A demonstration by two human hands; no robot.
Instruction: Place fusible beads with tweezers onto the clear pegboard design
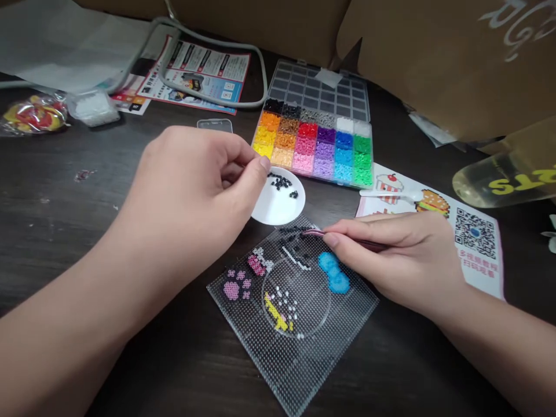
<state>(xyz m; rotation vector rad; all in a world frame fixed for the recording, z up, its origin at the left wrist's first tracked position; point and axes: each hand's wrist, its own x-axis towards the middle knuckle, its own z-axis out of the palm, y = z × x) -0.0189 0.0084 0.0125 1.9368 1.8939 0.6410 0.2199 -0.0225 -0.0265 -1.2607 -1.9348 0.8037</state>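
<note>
Fingers of the right hand [403, 260] pinch thin metal tweezers [347, 238] over a clear studded square pegboard [304, 347] on the dark wood-grain bench [65, 220]; left hand [195, 185] fingers curl shut beside a round white dish [278, 205] of black beads [282, 182].

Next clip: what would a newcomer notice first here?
Probably the bead box at the top centre, its compartments sorted in rainbow colours. Below it, on the dark table, the right hand holds a thin tool over a clear pegboard, while the left hand hovers by a white dish of black beads.
</note>
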